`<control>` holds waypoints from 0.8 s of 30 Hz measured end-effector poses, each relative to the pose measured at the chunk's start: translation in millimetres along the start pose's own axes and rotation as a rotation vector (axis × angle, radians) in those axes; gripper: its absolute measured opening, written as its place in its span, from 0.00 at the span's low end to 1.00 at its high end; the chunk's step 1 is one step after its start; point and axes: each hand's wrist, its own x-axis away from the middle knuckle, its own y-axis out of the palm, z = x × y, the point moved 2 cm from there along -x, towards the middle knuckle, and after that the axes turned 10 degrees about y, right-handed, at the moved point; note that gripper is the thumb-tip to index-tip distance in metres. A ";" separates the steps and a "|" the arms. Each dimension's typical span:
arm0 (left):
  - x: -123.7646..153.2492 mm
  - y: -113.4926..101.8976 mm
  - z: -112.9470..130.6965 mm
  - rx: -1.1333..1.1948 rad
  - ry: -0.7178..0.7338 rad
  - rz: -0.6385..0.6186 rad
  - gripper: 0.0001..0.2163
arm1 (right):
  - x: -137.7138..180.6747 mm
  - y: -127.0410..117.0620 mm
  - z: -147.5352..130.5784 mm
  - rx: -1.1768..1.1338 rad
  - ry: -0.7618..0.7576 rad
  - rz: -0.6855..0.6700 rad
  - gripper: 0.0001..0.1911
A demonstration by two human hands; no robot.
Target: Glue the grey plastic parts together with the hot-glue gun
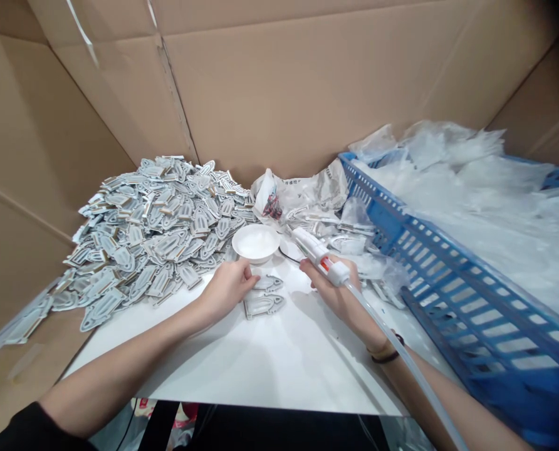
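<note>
Black sleeve (35, 431) at lower left, forearm running from it to the left hand (227, 289). Left fingers curled in, thumb meeting index beside the upper of two grey parts (264, 305); cannot tell whether anything is pinched between them. Both parts lie flat on the white worktop (242, 369), one nearer the camera than the other, between the hands. Right hand (338, 294): fingers wrapped round a white tool (311, 245), clear tube (392, 341) running from its rear end along the forearm; dark band (385, 358) at the wrist. Shallow white bowl (262, 257) just beyond the left hand. Large heap of similar grey pieces (161, 216) to the left. Blue basket (477, 300) at right, filled with clear plastic (491, 200). Cardboard (298, 94) stands behind.
</note>
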 end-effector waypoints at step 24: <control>-3.5 -18.4 5.5 0.097 0.674 -0.366 0.12 | -1.1 1.7 4.1 0.007 -0.026 -0.018 0.18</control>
